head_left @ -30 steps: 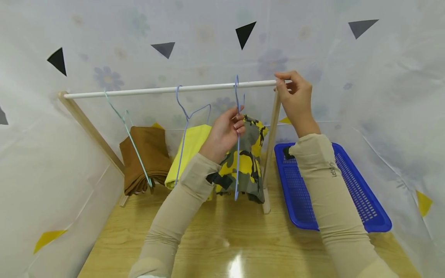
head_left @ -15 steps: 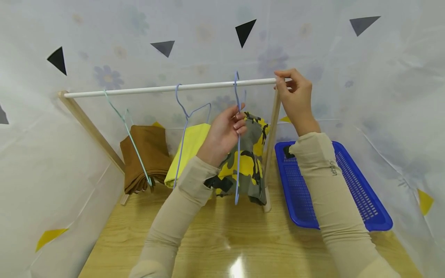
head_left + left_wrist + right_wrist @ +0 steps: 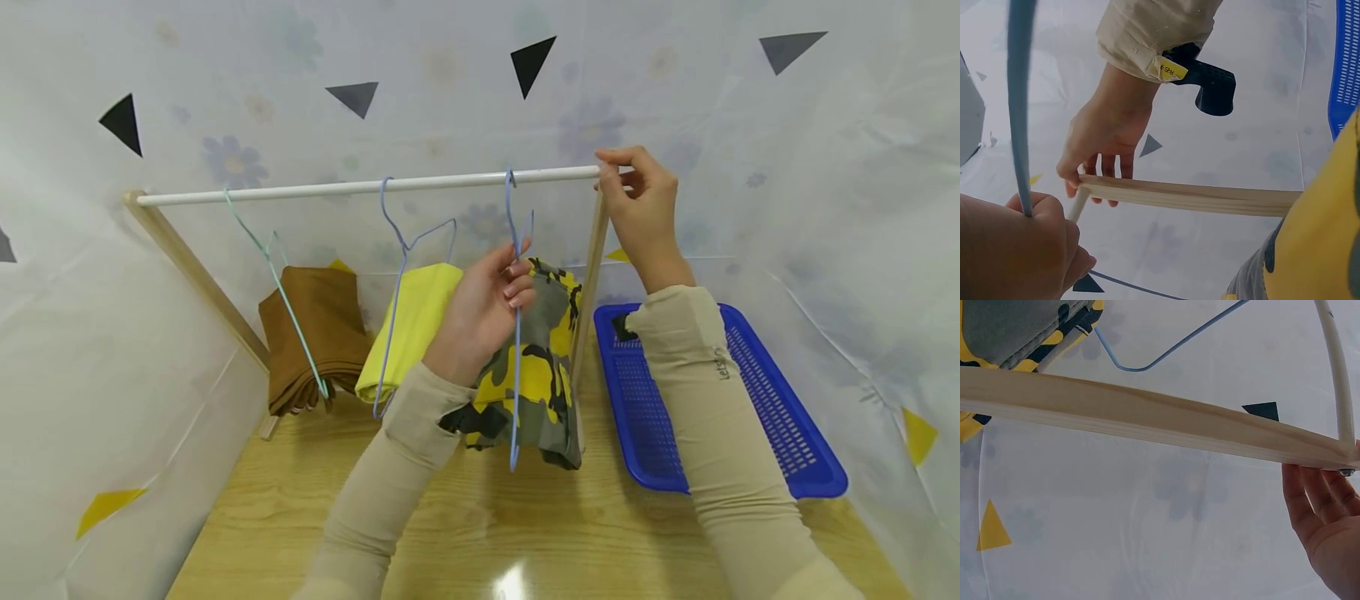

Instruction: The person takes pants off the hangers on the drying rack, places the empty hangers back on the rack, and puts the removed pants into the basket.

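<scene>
My left hand [image 3: 480, 312] pinches a blue wire hanger [image 3: 517, 358] just below its hook. The hook sits over the white rod [image 3: 315, 192] of a small clothes rack. Folded grey, black and yellow camouflage trousers [image 3: 536, 375] hang from this hanger, close to the rack's right wooden post [image 3: 592, 258]. My right hand [image 3: 645, 204] grips the top corner where rod and post meet. The right wrist view has its fingers [image 3: 1300, 494] against the wooden post [image 3: 1147, 419]. In the left wrist view the left hand [image 3: 1022, 250] is curled round the hanger's wire [image 3: 1019, 112].
Further left on the rod hang a folded yellow garment [image 3: 412, 325] on another blue hanger [image 3: 395, 308] and a folded brown garment [image 3: 315, 333] on a mint hanger [image 3: 288, 308]. A blue plastic basket [image 3: 795, 400] lies on the wooden table [image 3: 465, 533], right of the rack.
The left hand has lowered the blue hanger with the camouflage trousers slightly; its hook rose a little above the rod half a second ago and now rests lower on it. The right hand stays put.
</scene>
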The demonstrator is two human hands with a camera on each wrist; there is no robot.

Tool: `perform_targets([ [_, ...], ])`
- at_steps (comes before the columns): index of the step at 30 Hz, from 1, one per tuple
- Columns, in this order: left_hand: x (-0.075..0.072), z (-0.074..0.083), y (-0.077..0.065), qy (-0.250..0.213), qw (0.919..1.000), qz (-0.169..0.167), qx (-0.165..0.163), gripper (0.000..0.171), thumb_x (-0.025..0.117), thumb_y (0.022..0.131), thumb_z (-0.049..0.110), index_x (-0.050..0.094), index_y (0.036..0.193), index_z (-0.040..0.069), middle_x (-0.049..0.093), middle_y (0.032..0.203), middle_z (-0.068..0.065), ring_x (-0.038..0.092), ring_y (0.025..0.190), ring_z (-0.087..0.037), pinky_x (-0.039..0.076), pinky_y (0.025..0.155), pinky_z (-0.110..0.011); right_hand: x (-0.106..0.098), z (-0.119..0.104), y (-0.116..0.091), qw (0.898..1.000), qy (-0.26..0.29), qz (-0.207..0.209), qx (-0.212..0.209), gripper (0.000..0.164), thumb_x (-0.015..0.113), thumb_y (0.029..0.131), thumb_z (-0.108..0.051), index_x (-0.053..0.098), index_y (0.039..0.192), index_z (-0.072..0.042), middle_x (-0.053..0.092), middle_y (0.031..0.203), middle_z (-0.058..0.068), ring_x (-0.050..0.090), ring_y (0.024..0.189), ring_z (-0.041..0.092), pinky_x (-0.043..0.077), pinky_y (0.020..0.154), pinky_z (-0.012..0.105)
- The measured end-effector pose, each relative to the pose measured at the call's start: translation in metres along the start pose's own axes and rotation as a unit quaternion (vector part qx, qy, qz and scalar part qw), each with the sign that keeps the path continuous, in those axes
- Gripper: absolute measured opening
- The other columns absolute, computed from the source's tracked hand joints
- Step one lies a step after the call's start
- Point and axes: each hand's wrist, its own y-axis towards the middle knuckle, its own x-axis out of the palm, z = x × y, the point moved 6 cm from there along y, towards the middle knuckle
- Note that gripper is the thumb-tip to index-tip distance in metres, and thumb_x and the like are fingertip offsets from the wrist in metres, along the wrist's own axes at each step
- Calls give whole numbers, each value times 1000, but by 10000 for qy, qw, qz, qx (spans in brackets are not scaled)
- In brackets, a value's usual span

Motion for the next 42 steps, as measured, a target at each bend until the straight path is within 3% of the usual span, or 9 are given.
perform_targets([
  [8,-4,-5,-13,-266,9994,-189,107,22,37,96,18,40,112,4,31,73,0,17,52,-9,20,46,-17,-2,-1,0,10000,-9,36,-36,21,49,89,-12,62,103,-3,56,98,14,54,78,28,44,64,21],
  [15,-10,-8,-21,-245,9993,-228,141,28,37,96,18,36,120,3,32,75,0,19,53,-9,22,47,-17,-5,-1,-1,10000,-14,41,-13,21,49,88,-12,63,103,-5,55,94,11,54,79,28,44,64,21],
  [20,-12,-11,-25,-155,9995,-277,61,25,36,96,19,38,117,5,33,75,1,20,54,-8,22,48,-17,-8,-1,0,9999,89,82,-37,21,50,88,-12,63,103,-5,55,93,12,54,78,28,44,63,22],
  [31,-16,-14,-43,-309,9969,-724,49,25,43,94,20,44,113,4,30,77,-1,16,57,-11,21,50,-19,-8,-2,-3,9998,183,78,-6,21,50,88,-11,63,103,-5,54,93,11,54,75,16,45,65,22],
  [42,-23,-21,-56,-540,9952,-815,0,24,37,96,18,33,115,4,29,76,0,15,58,-11,21,49,-18,-9,-3,-8,9998,168,111,-17,22,50,89,-15,62,106,-9,55,99,10,54,77,19,43,65,22],
])
